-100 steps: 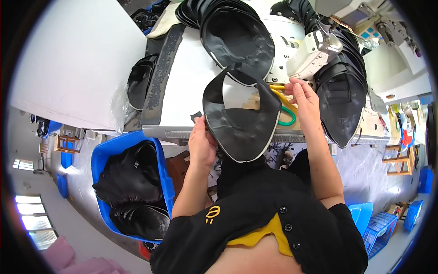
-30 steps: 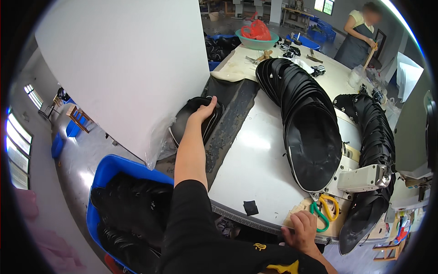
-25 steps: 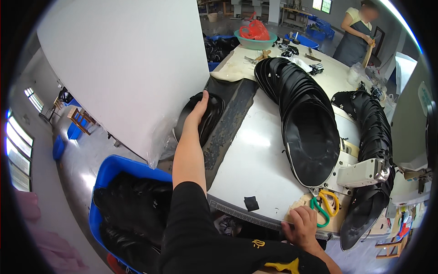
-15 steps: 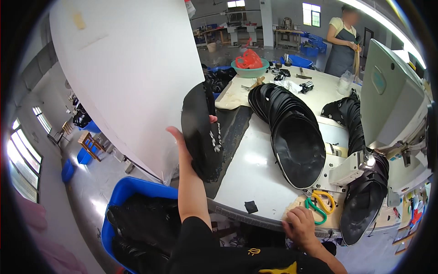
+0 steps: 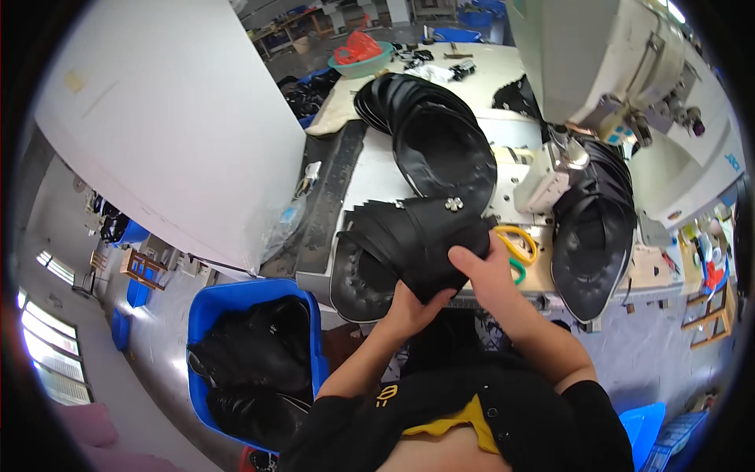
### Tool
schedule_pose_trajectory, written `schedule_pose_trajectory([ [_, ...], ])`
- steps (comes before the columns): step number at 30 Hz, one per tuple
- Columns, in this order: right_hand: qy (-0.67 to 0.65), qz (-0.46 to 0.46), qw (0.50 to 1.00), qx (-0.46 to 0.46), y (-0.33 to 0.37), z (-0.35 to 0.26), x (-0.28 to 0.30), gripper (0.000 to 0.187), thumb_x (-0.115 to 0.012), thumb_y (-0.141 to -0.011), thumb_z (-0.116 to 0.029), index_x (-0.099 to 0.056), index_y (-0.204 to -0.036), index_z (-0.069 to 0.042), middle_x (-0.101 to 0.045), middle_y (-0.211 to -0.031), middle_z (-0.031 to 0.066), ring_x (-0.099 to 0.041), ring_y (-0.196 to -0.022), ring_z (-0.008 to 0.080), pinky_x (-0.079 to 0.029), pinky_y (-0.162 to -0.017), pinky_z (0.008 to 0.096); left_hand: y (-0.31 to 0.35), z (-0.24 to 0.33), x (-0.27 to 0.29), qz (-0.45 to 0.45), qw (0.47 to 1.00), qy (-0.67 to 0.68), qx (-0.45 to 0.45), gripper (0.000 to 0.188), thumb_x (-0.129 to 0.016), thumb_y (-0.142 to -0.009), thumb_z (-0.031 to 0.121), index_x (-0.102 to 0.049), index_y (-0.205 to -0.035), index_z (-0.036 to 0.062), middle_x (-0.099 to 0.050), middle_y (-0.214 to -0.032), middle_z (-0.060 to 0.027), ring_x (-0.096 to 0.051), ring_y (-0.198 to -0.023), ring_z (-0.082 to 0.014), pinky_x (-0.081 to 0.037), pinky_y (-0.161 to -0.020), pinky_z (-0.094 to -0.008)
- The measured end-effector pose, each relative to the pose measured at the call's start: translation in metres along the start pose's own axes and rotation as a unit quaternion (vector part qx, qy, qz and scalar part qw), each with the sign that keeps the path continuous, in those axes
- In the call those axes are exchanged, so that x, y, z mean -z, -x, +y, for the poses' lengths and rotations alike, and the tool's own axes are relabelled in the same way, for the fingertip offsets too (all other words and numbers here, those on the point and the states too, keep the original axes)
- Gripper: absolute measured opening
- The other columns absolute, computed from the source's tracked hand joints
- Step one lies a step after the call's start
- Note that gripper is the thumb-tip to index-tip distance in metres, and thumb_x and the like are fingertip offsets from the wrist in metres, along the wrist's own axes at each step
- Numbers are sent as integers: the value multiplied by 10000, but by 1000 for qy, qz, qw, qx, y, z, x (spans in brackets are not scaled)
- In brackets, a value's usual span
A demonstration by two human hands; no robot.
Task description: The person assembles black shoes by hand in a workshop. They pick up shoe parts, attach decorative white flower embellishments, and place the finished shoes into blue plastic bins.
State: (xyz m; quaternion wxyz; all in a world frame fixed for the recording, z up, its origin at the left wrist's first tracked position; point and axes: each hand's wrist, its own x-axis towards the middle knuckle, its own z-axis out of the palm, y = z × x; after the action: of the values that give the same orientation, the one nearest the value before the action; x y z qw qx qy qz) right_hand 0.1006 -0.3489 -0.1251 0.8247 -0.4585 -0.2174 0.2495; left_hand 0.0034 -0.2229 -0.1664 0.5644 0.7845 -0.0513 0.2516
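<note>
A bundle of black shoe uppers, stacked in overlapping layers, is held above the table's front edge. Silver flower-shaped ornaments show on its upper side. My left hand grips the bundle from below, its fingers partly hidden beneath. On the right end, my right hand is closed with the thumb on top. Scissors with yellow and green handles lie just right of that hand, partly covered. Behind the bundle, a long overlapping row of black uppers rests on the white tabletop.
A sewing machine stands at the right, with another row of black uppers beside its post. A blue bin of black pieces stands lower left. A white panel rises at left. A green basin holds a red bag.
The bundle has come from the left, where my left hand held it up, to the table's front edge. My right hand has left the scissors' side and grips it too. The view has tilted down.
</note>
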Motion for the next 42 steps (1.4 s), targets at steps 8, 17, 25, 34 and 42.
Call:
schedule_pose_trajectory([
  [8, -20, -170, 985, 8, 24, 3, 47, 319, -642, -818, -17, -563, -1127, -11, -611, -1082, 29, -560, -973, 105, -457, -862, 280, 10, 24, -2, 38, 867, 476, 143, 711, -755, -722, 203, -399, -1289, -34, -496, -1261, -152, -499, -1150, -264, -386, -985, -389],
  [17, 179, -309, 898, 256, -6, -36, 41, 412, -645, -703, 54, -592, -1104, -27, -572, -1167, 166, -497, -1130, 327, -384, -936, 416, -9, 56, 25, -37, 996, 67, -47, 573, -696, -758, 36, -447, -1274, 28, -473, -1288, -130, -444, -1199, -243, -354, -989, -360],
  [25, -115, -103, 987, -41, 53, 21, 84, 391, -692, -697, 63, -600, -1072, 1, -610, -1109, 98, -571, -1039, 196, -435, -912, 344, 55, 32, 1, -22, 943, 279, 182, 516, -618, -863, 300, -457, -1247, -4, -489, -1268, -118, -471, -1161, -240, -352, -1003, -364],
  [34, 65, -226, 972, 4, 54, -8, 90, 296, -679, -610, 110, -679, -883, -3, -546, -1186, 203, -518, -1087, 290, -356, -964, 387, 73, 37, -8, -137, 943, 83, 291, 432, -534, -910, 329, -491, -1237, 50, -509, -1250, -118, -443, -1191, -251, -315, -1022, -357],
  [42, 56, -491, 861, 121, -10, -60, 27, 169, -596, -657, -2, -648, -815, -30, -528, -1082, 196, -419, -1108, 409, -306, -925, 497, 68, 54, 10, -46, 973, 142, 174, 490, -525, -909, 283, -406, -1303, 17, -446, -1308, -135, -394, -1234, -251, -269, -1053, -357],
])
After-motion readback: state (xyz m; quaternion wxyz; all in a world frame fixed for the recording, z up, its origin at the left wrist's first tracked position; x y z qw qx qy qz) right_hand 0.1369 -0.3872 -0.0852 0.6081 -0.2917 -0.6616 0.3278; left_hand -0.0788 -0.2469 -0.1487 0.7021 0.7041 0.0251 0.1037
